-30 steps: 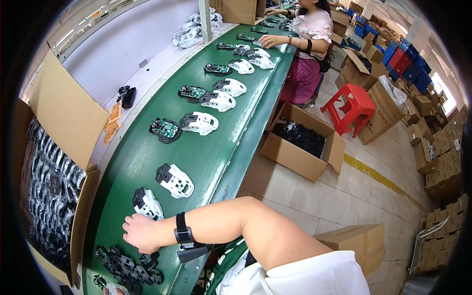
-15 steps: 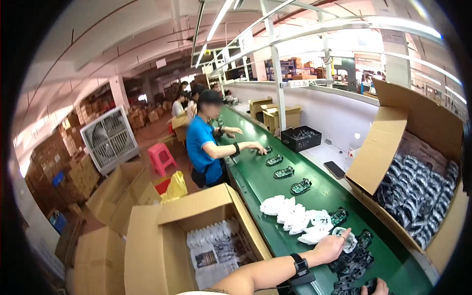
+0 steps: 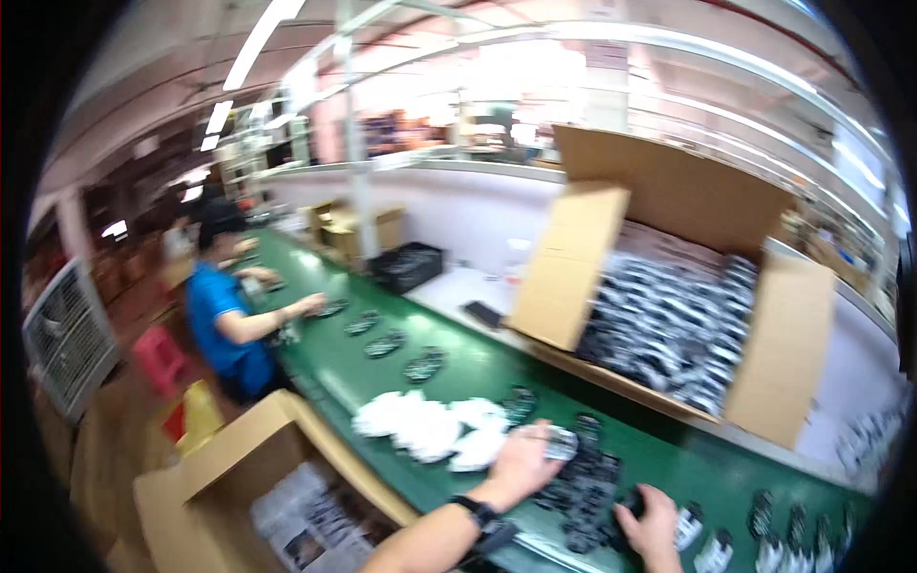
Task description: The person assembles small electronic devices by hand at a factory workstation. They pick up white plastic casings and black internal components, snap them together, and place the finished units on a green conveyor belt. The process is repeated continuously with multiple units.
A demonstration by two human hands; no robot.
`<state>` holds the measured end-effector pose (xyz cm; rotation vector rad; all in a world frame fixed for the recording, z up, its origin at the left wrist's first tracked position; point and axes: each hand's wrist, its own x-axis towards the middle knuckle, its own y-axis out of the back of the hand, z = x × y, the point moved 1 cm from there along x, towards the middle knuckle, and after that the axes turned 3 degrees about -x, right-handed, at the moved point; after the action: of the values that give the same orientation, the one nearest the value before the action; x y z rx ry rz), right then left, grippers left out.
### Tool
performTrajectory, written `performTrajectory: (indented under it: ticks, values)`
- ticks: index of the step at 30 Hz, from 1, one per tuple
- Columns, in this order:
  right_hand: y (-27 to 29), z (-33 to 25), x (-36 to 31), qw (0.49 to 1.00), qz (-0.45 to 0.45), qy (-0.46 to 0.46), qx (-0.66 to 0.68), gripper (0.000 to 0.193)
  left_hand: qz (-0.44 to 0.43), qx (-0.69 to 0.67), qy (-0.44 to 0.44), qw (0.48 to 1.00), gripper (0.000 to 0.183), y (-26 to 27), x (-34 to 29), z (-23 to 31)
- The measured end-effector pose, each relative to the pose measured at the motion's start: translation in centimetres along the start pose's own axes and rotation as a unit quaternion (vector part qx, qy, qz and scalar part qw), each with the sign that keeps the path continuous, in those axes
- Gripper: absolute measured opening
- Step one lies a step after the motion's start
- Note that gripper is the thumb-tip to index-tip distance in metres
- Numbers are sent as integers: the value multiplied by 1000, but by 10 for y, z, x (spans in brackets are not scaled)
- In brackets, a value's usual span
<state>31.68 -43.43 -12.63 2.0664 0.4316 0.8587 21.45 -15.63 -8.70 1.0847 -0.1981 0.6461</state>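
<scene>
Lower centre: black pile [image 3: 585, 497] runs lengthwise up-frame between left hand [image 3: 521, 466], holding pale shell [image 3: 564, 442], and right hand [image 3: 654, 523] (at dark part [image 3: 632, 502]; cannot tell grip).

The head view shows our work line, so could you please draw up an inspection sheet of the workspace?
Surface: green work surface, parts laid along it.
Job's things: white pieces grouped left of a pile of black parts; dark oval parts spaced out farther along.
Clutter: black bin and dark flat object on the pale ledge.
Hands: left hand touches a pale part, grip too blurred to tell; right hand appears to hold a dark part.
Cables: nothing seen; the picture is blurred.
Surroundings: open carton of stacked pieces behind; second carton at lower left; co-worker in blue; pink stool.
</scene>
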Motion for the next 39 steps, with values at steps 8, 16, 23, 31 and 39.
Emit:
performTrajectory:
  ticks: [8,16,23,31,39]
  values:
    - [8,-21,3,992,56,57,101,40,152,-174,-80,970,74,10,-15,14]
    - [0,-13,-6,995,-80,26,60,56,45,-226,-169,958,58,18,-35,48]
    - [-28,-26,15,998,1,50,41,49,-71,-529,-98,840,82,-6,-44,41]
    - [-30,-21,12,999,20,24,-20,45,-197,-730,76,650,76,-2,-36,53]
    - [34,-29,1,971,130,115,163,68,-156,-763,152,608,72,-2,-36,45]
